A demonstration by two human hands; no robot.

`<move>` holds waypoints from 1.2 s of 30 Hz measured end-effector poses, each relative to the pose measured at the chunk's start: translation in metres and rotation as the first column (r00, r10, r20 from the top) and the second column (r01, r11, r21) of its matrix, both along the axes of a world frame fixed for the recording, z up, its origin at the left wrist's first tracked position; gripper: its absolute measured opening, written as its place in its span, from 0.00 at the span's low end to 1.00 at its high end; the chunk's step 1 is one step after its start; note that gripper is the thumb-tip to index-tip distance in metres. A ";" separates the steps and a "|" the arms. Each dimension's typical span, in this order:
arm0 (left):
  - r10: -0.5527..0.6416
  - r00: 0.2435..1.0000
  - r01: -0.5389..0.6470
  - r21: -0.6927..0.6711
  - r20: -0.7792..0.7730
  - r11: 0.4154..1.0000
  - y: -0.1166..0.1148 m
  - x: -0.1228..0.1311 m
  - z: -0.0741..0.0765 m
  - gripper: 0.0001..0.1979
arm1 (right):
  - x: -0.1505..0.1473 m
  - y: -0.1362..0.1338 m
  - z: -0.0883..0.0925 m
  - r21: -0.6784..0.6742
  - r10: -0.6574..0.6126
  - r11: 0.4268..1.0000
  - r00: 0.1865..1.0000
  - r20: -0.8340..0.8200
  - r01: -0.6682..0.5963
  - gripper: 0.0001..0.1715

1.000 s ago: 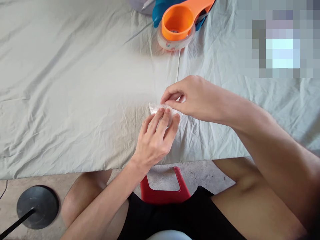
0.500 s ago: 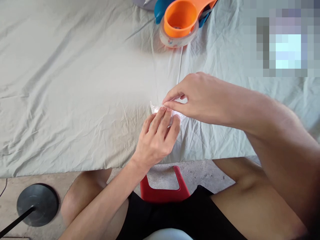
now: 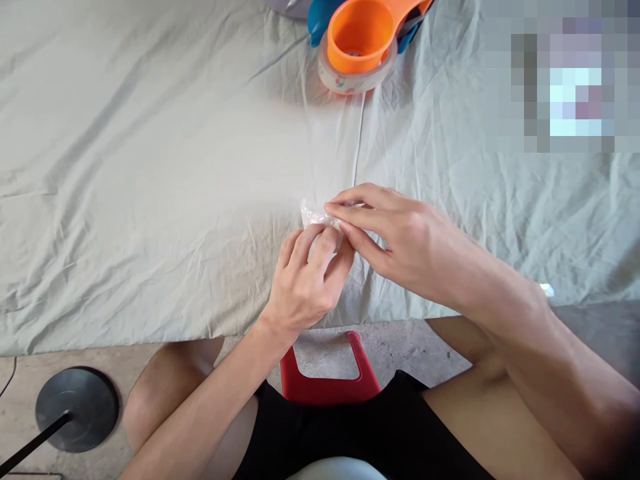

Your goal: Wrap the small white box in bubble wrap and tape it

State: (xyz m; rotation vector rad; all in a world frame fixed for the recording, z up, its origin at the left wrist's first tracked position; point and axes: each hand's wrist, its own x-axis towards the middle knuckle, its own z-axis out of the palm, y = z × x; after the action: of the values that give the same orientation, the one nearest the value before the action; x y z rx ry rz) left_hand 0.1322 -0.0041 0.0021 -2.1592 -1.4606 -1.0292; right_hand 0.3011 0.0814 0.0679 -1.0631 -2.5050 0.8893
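Note:
A small crinkled piece of clear plastic [image 3: 313, 215] lies on the cloth-covered table near its front edge. My left hand [image 3: 307, 277] curls its fingers down over the near side of it, closed on the plastic. From the right, my right hand [image 3: 395, 223] reaches in with fingers drawn together, their tips pressed on the plastic beside the left fingers. Both hands hide much of the plastic and anything inside it.
An orange cup-shaped tool with a handle [image 3: 361, 33] rests on a roll of clear tape [image 3: 350, 83] at the back, with blue objects behind. A small shiny piece [image 3: 547, 289] lies at the right. Below are a red stool [image 3: 330, 392] and a round black base [image 3: 77, 408].
My right hand has lowered toward me, its wrist and forearm dropping, which uncovers the shiny piece at the right. My left fingers have curled in and drawn back slightly.

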 end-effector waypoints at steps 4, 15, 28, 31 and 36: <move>-0.016 0.999 0.016 0.000 0.050 1.000 0.000 -0.002 -0.001 0.07 | 0.004 0.001 -0.004 0.051 0.060 0.997 0.998 0.031 -0.061 0.24; 0.009 0.987 -0.009 0.000 0.162 1.000 0.003 -0.002 -0.008 0.06 | 0.016 -0.010 -0.027 0.452 0.204 0.853 0.964 0.173 -0.262 0.40; -0.019 0.999 0.022 0.080 -0.033 0.997 0.004 -0.006 -0.003 0.06 | 0.017 0.008 -0.014 -0.055 0.108 0.992 0.985 -0.134 -0.117 0.29; -0.013 0.999 0.016 0.080 -0.038 0.997 0.003 -0.005 -0.005 0.08 | 0.005 0.012 -0.017 -0.150 -0.029 0.989 0.985 -0.167 0.004 0.22; 0.018 1.000 -0.018 0.038 -0.004 0.999 0.002 -0.001 -0.010 0.09 | -0.008 0.007 -0.032 -0.168 -0.111 0.982 0.980 -0.166 0.083 0.16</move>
State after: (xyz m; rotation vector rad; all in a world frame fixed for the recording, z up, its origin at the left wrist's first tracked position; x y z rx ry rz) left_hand 0.1315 -0.0023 -0.0075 -2.1169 -1.4440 -1.0369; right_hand 0.2933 0.0883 0.0354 -1.0944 -2.2501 1.1188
